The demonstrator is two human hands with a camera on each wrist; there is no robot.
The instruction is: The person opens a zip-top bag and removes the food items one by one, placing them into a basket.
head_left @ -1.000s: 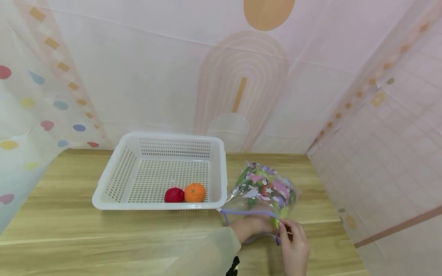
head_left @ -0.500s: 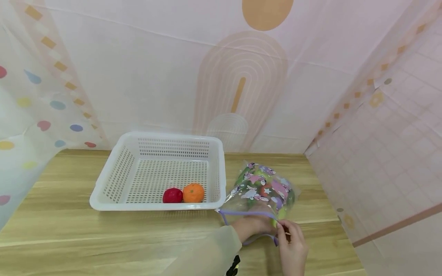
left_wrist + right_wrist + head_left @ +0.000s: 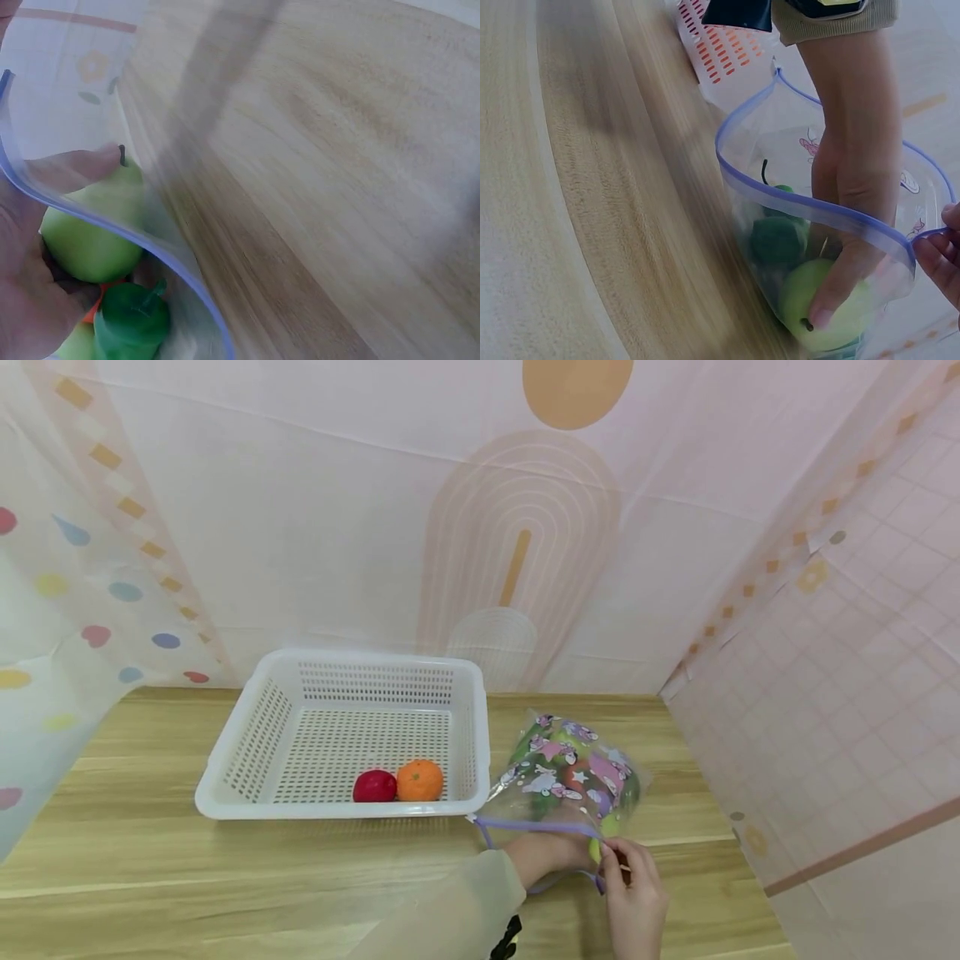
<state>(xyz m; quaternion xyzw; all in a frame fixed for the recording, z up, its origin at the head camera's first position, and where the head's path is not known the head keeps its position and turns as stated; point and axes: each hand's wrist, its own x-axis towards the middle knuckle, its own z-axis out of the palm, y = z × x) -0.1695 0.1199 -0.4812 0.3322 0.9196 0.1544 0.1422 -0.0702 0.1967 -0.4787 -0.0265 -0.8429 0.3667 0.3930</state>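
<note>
A clear zip bag (image 3: 546,781), printed with cartoon figures and edged in purple, lies on the table with fruit and vegetables inside. My left hand (image 3: 551,853) reaches through its mouth. There it grips a yellow-green pear (image 3: 97,236), thumb laid over the stem end, as the left wrist view shows. A dark green bell pepper (image 3: 131,322) lies just below the pear. My right hand (image 3: 637,889) pinches the right corner of the bag's purple rim (image 3: 817,206), and the mouth gapes. In the head view the printed film partly hides my left fingers.
To the left of the bag stands a white perforated basket (image 3: 480,727). An orange (image 3: 420,780) and a dark red fruit (image 3: 375,786) lie side by side at its front right. Patterned cloth walls (image 3: 337,527) border the wooden table (image 3: 300,885).
The head view shifts slightly. Inside the bag my left hand and the pear shift a little, while my right hand stays at the rim corner.
</note>
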